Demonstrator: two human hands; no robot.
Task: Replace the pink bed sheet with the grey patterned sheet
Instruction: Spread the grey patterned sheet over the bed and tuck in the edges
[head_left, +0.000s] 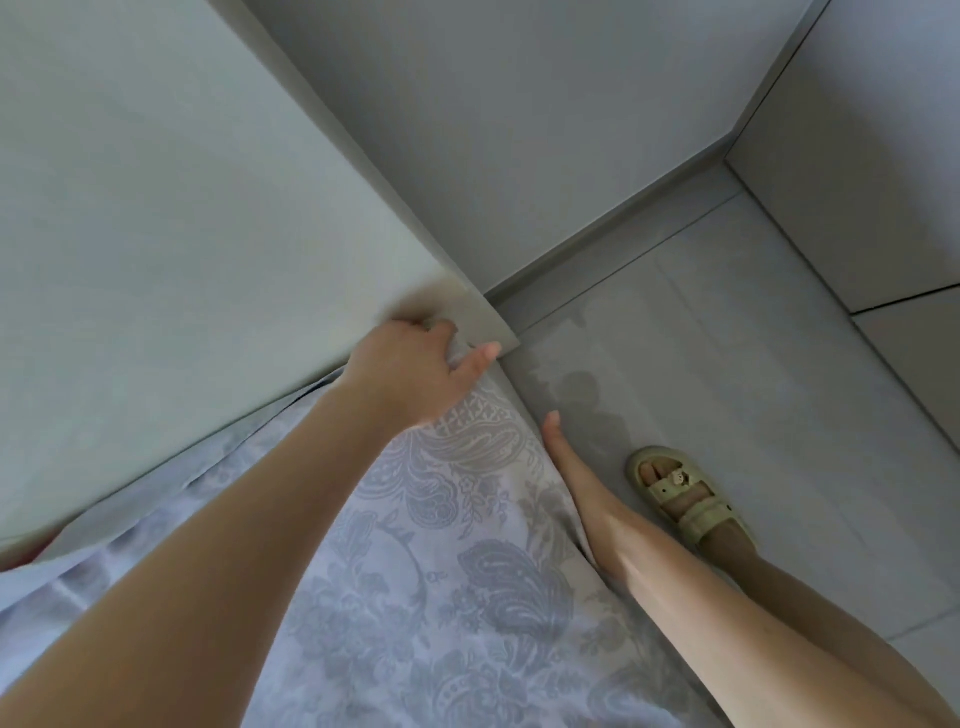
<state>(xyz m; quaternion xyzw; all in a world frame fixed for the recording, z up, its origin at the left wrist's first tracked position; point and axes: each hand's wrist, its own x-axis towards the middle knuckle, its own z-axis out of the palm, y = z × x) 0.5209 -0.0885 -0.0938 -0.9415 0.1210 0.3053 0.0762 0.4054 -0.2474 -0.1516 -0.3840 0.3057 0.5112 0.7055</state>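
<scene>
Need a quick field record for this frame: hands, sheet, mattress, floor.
left hand: gripping the grey patterned sheet at the mattress corner, fingers curled into the fabric
right hand: mostly hidden along the sheet's right edge, grip cannot be told
mattress: pale, corner tilted up over the sheet
pink sheet: only a small reddish patch at the left edge, unclear
floor: light tiles, damp-looking mark near the corner
sandal: on a foot, right of the bed
</scene>
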